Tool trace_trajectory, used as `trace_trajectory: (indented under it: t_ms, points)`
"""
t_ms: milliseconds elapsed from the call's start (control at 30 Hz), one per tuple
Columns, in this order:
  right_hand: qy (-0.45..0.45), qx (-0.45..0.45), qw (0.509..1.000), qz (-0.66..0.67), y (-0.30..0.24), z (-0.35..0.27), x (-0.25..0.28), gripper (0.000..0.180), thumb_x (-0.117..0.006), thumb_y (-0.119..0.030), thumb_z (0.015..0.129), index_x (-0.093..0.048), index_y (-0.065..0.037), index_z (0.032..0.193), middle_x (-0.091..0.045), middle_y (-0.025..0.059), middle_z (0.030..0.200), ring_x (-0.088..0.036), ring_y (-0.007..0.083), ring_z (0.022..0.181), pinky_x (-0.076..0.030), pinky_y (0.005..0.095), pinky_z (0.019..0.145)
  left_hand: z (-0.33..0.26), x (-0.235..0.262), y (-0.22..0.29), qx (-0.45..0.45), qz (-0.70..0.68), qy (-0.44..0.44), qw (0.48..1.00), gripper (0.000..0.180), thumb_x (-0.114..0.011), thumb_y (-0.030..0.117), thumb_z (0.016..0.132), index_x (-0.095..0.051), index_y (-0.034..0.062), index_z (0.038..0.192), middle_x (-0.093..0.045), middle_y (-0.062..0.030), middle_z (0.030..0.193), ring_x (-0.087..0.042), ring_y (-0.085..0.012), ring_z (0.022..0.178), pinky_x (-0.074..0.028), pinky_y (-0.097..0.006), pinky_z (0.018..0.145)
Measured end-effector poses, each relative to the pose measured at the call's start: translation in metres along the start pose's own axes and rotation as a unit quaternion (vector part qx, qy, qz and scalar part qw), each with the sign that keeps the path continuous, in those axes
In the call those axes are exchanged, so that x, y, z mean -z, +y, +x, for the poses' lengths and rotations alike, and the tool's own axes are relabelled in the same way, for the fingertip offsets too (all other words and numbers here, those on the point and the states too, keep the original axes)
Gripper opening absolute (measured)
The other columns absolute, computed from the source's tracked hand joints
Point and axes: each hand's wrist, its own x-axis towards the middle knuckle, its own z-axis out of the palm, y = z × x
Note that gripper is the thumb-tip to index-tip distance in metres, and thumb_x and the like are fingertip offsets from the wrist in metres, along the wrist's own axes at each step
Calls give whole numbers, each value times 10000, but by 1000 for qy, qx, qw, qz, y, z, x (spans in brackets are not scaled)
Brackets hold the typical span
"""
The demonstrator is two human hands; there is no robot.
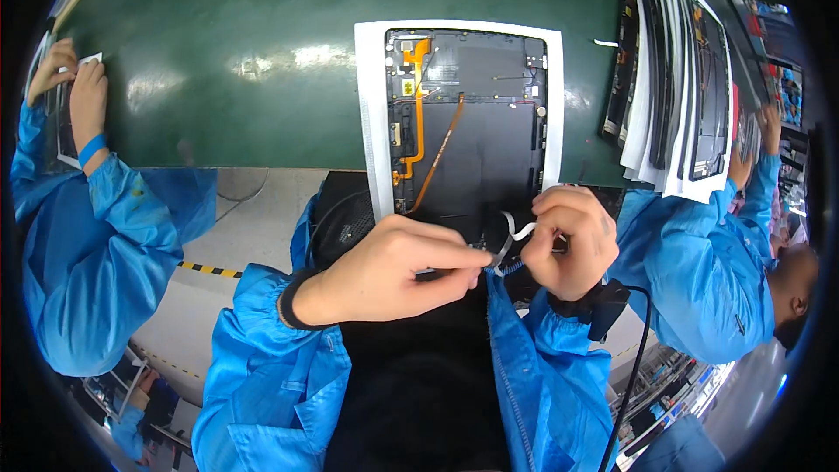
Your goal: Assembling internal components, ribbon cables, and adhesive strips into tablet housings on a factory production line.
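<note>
My left hand (393, 269) is closed in a pinch, thumb and forefinger together on the lower end of a thin, curled strip (522, 232), part white and part see-through. The fingers of my right hand (577, 240) are curled at the strip's other end, pinching it. Both hands are at the near edge of an opened tablet-like device (485, 144), black inside, with an orange flat cable (419, 122) and a narrow brown cable (440, 157). It lies on a white sheet (372, 105) that overhangs the table edge. My hands hide its near end.
The green table (236, 0) runs across the front. At the right stands a leaning stack of similar black devices (664, 79) between white sheets. A co-worker's hands (83, 92) are at the left; another blue-sleeved person (699, 271) is at the right. A black cable (642, 350) hangs from my right wrist.
</note>
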Motion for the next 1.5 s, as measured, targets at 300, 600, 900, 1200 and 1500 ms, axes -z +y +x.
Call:
trace_trajectory:
  t_ms: [300, 600, 900, 1200, 1500]
  points:
    - [51, -246, 959, -131, 40, -49, 51, 98, -656, 62, 850, -619, 6, 922, -712, 152, 952, -702, 301, 842, -558, 355, 794, -3, 21, 11, -26, -92, -106, 990, 249, -758, -30, 911, -802, -46, 1156, -810, -134, 915, -795, -227, 781, -602, -304, 693]
    - [138, -352, 883, -277, 52, -85, 86, 77, -697, 53, 920, -712, 10, 983, -767, 133, 1010, -738, 278, 912, -565, 349, 759, 5, 18, 14, -18, -114, -128, 985, 261, -753, -32, 926, -800, -40, 1183, -813, -142, 925, -807, -227, 808, -612, -299, 706]
    - [-96, 120, 970, 189, -18, 5, 17, 381, -825, -51, 698, -798, 4, 1074, -781, 149, 1139, -740, 216, 726, -566, 301, 579, 4, 12, 22, -8, -78, -104, 992, 162, -782, 25, 947, -798, -15, 1103, -810, -122, 943, -787, -233, 786, -612, -314, 714]
    - [-15, 86, 991, 106, -7, 15, 21, 342, -871, 39, 696, -850, -83, 1015, -746, 194, 1262, -692, 119, 640, -546, 238, 564, -67, 37, -51, 186, 121, 179, 959, 496, -884, 128, 856, -683, -1, 1290, -772, -122, 1054, -764, -190, 875, -591, -317, 746]
    - [5, -46, 991, 125, 5, 26, 28, 267, -835, 57, 799, -829, -61, 1039, -784, 100, 1063, -788, 224, 857, -644, 327, 727, -44, 8, -47, 170, -42, 206, 963, 284, -737, 14, 999, -636, -51, 1257, -756, -51, 918, -710, -77, 794, -558, -246, 661]
